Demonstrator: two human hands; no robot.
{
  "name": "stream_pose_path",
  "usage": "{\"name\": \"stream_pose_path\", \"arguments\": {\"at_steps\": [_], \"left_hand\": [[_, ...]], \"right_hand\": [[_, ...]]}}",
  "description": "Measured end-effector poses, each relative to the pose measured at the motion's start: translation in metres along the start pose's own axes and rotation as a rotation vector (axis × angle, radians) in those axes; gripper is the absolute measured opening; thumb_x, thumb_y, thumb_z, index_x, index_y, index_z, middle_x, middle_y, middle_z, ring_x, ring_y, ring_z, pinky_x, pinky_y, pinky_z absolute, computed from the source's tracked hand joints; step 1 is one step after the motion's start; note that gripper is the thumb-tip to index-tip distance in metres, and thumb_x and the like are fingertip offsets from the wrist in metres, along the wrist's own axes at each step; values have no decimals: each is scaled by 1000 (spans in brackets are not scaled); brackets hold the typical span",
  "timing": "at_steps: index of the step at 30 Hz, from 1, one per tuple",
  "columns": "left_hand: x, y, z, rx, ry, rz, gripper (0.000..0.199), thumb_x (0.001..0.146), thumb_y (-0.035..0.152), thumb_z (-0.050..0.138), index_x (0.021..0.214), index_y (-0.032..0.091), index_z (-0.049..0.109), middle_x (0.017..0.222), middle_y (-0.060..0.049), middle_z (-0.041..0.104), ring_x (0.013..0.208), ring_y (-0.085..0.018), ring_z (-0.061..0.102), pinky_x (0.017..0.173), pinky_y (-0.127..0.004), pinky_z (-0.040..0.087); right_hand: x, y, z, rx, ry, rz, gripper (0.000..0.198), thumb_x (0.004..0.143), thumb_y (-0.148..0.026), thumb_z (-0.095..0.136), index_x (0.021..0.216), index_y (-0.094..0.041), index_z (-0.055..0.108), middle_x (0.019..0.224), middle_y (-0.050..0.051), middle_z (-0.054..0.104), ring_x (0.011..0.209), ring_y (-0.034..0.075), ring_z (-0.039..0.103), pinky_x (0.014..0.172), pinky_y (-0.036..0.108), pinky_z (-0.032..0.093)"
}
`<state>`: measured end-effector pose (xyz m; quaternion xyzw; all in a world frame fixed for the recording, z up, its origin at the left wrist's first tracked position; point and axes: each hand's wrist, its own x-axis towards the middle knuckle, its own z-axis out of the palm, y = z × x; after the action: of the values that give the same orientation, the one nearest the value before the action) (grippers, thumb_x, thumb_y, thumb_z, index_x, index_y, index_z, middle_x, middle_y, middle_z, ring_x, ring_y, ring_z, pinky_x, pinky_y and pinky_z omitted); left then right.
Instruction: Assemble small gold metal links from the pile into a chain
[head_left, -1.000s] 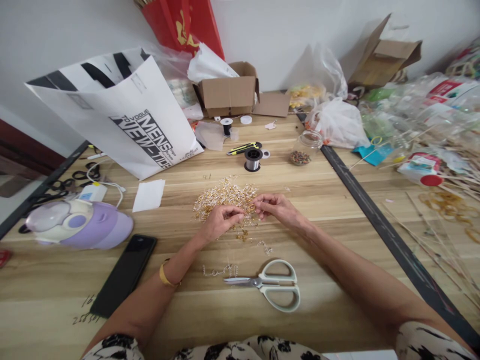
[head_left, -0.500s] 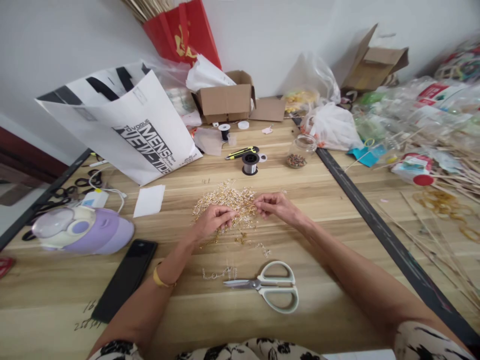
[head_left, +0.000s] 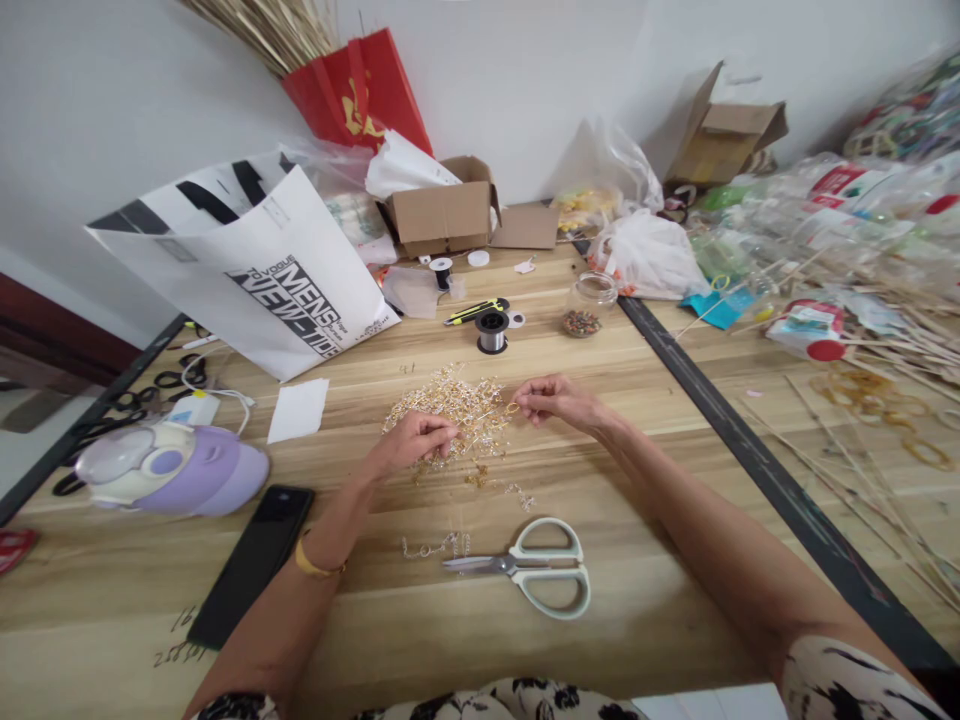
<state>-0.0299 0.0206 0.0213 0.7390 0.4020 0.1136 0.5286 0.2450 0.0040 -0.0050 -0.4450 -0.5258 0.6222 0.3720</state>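
through the head camera i find a loose pile of tiny gold and silver pieces (head_left: 448, 400) in the middle of a wood-grain table (head_left: 390, 630), between and just beyond two bare hands. the right hand (head_left: 551, 400) is at the pile's right edge, thumb and forefinger pinched together, seemingly on a small gold loop (head_left: 511, 408). the left hand (head_left: 416, 440) is over the pile's near left side, its thumb and forefinger close together; i cannot tell whether anything thin is caught between them. for work this fine, i judge that a light pinch with the very fingertips serves best, lifting slowly and clear of the heap so that neighbouring pieces do not snag, with both forearms steady. a small gold clump (head_left: 478, 476) and a short silver chain (head_left: 519, 496) lie on the near side of the pile. nearer to me, another silver chain (head_left: 427, 548) lies beside the blades of pale-handled scissors (head_left: 511, 565); i would keep the wrists clear of those. on the left are a dark phone (head_left: 251, 565) and a purple and cream object (head_left: 180, 465). beyond the pile stand a spool of silvery wire (head_left: 492, 332) and a clear jar (head_left: 589, 305), with a cardboard box (head_left: 441, 215) farther back by the wall.
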Motion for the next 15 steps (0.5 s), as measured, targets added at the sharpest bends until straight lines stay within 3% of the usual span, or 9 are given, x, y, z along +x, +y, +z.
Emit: {"name": "stream_pose_path", "arguments": {"at_steps": [7,15], "left_hand": [[-3,11,2,73,-18,-17,35,81,40,54,87,10,70,58,-2,62,45,-6,43,42,-16,32],[-15,15,-2,12,-28,-76,40,78,39,59,98,7,69,58,-2,61,42,-5,40,40,-16,30]], "right_hand": [[-6,-7,-12,-74,-33,-33,32,71,-42,72,82,-13,68,61,-1,61,51,7,55,50,19,47],[-13,-16,-27,-127,5,-74,29,72,-41,71,78,-13,66,63,0,61,54,8,55,52,20,48]]}}
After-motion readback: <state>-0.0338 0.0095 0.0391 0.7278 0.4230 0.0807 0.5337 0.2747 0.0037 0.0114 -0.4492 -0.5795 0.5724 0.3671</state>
